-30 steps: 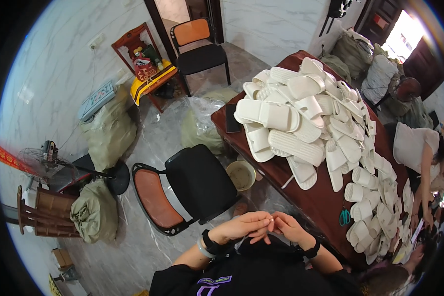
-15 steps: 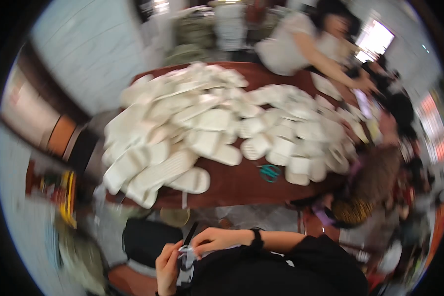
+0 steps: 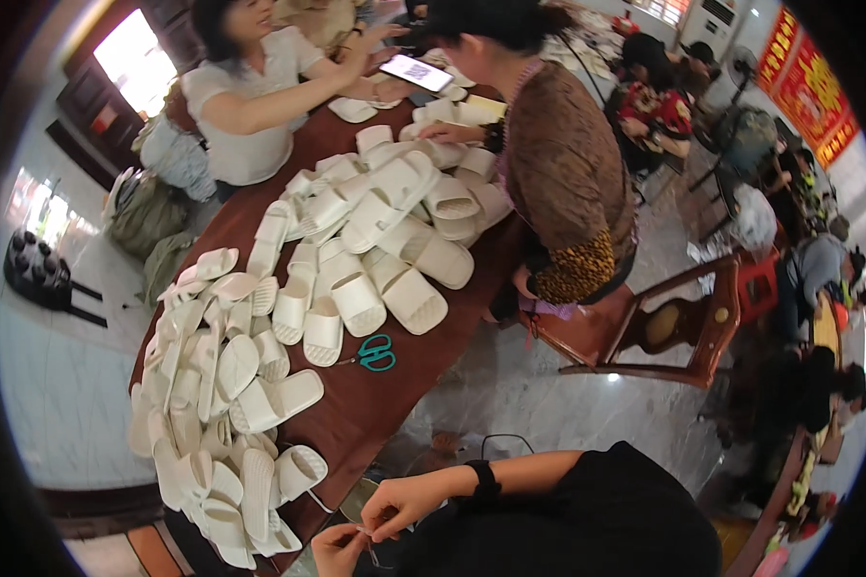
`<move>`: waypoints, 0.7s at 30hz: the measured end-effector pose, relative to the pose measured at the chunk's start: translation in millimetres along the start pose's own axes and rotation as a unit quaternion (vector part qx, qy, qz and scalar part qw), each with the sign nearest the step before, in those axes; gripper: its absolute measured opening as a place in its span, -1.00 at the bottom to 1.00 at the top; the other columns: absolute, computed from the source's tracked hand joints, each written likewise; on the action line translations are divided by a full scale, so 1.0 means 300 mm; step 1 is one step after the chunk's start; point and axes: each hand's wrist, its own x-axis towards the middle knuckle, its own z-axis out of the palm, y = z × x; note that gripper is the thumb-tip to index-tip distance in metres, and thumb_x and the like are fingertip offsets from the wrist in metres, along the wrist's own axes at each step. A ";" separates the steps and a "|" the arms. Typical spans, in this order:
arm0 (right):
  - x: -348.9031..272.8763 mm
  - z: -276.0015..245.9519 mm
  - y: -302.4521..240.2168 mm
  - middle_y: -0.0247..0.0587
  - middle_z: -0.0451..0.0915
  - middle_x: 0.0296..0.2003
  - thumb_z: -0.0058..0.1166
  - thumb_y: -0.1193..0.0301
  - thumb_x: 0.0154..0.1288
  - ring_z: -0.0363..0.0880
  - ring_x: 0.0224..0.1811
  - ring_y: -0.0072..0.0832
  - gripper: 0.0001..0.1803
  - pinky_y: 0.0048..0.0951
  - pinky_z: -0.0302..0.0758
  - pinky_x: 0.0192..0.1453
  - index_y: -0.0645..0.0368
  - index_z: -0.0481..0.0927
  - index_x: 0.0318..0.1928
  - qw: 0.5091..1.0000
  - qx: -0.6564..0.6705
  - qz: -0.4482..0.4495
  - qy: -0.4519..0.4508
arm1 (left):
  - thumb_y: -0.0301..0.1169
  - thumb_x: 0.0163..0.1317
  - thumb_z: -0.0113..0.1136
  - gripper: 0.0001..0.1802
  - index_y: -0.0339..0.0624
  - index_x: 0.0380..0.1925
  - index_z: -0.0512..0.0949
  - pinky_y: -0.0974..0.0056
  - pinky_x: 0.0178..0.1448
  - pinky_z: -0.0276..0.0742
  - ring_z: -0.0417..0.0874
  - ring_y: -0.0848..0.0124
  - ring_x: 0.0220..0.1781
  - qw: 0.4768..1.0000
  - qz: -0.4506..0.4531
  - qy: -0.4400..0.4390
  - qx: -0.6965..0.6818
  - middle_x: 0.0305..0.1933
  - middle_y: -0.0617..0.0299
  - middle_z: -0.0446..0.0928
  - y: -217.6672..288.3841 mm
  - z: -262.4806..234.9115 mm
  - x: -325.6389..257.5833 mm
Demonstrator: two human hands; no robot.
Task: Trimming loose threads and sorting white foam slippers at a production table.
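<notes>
At the lower edge, my left hand (image 3: 339, 551) and my right hand (image 3: 404, 502) are close together with their fingertips pinched. Between them is a small, thin, pale thing (image 3: 367, 536), too fine to name, with a narrow end hanging below the fingers. A dark band (image 3: 485, 481) circles my right wrist. Beyond my hands, white slide slippers (image 3: 262, 399) lie heaped on a table with a red-brown cover (image 3: 356, 409). Teal-handled scissors (image 3: 375, 353) rest on the cover beside the second heap of slippers (image 3: 356, 293).
Across the table a person in a white top (image 3: 250, 106) reaches over a phone (image 3: 416, 72). Another person in a brown patterned top (image 3: 568, 163) sits at the right side, one hand on the slippers. A wooden chair (image 3: 635, 337) stands on the grey floor. More people work at the right.
The view has swung to the right, bringing the seated person and the chair fully into sight. My hands stay together near the lower edge, fingertips still pinched around something small.
</notes>
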 end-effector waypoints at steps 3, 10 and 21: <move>-0.064 0.003 -0.001 -0.35 0.57 -0.54 0.06 0.34 0.31 0.53 -0.51 -0.68 -0.81 -0.58 0.39 -0.48 0.21 0.54 -0.36 0.997 -0.072 -0.002 0.031 | -0.54 0.19 0.16 -0.82 -0.38 -0.20 0.54 0.43 -0.28 0.49 0.57 0.46 -0.33 0.998 0.017 -0.056 0.007 -0.28 0.17 0.55 -0.053 0.005 0.092; -0.172 -0.029 -0.031 -0.37 0.54 -0.58 0.08 0.35 0.26 0.49 -0.54 -0.62 -0.85 -0.56 0.37 -0.45 0.16 0.55 -0.38 0.971 -0.165 0.023 0.173 | -0.52 0.21 0.13 -0.77 -0.43 -0.16 0.57 0.51 -0.39 0.41 0.56 0.56 -0.44 0.990 0.115 -0.077 0.008 -0.42 0.21 0.59 -0.052 0.141 0.264; -0.245 -0.329 -0.176 -0.39 0.62 -0.41 0.08 0.36 0.30 0.45 -0.48 -0.75 -0.84 -0.66 0.34 -0.40 0.21 0.57 -0.25 0.975 -0.041 0.063 0.211 | -0.62 0.14 0.16 -0.87 -0.45 -0.30 0.57 0.41 -0.46 0.48 0.59 0.41 -0.53 0.946 0.030 -0.028 -0.320 -0.38 -0.05 0.63 0.116 0.221 0.323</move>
